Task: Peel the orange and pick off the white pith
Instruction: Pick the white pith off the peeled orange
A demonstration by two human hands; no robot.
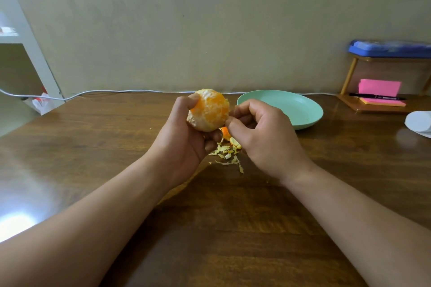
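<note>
Left hand (186, 133): narrow; fingers and thumb curl round the orange (208, 109) from its left and underside, thumb tip on its upper left.
Right hand (261, 130): narrow; fingers curled in, with the thumb and forefinger tips together and pinching at the right side of the orange. Whether a shred of pith sits between them is too small to tell.
Orange: one, held above the table (93, 147) at mid-scene, between the two hands. The rind is off. The flesh shows pale orange with white patches still on it.
Pith scraps (227, 155): a loose heap of pale shreds on the table, below and just near of the orange, between the wrists. Too many and too fine to count.
Peel (229, 138): at least two bright orange bits on the table at the far edge of the heap, partly hidden by the right hand.
Plate (310, 112): one, pale green, on the table right of the orange and just behind the right hand. It holds nothing that can be seen.
Hands counted: two, both bare, and both at the orange.
Far right: one wooden stand (349, 77) with a blue box (387, 49) on top. Under it are pink notes (379, 87) and one black pen (375, 96).
Right edge: one white roll (418, 121), partly out of view.
Far edge: one white cable (105, 92) along the foot of the wall.
</note>
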